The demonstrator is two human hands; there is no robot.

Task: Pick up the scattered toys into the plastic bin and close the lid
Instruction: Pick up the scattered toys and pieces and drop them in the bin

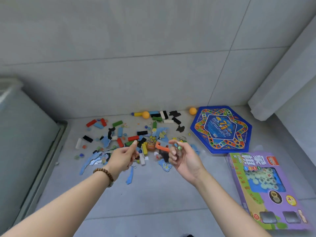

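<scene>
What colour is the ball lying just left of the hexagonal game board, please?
The ball is orange, best seen in the head view.

You were down on the floor (153, 194) of what looked like a home, in a room corner where large grey tiles ran from the floor up the wall (136, 31). The play clutter said so: coloured blocks (133, 138), blue puzzle pieces (130, 177), marbles (81, 154) and orange balls (145, 114) lay strewn against the wall. Near them a blue hexagonal game board (221, 130) lay flat, with a purple boxed chess set (263, 190) just beside it.
</scene>
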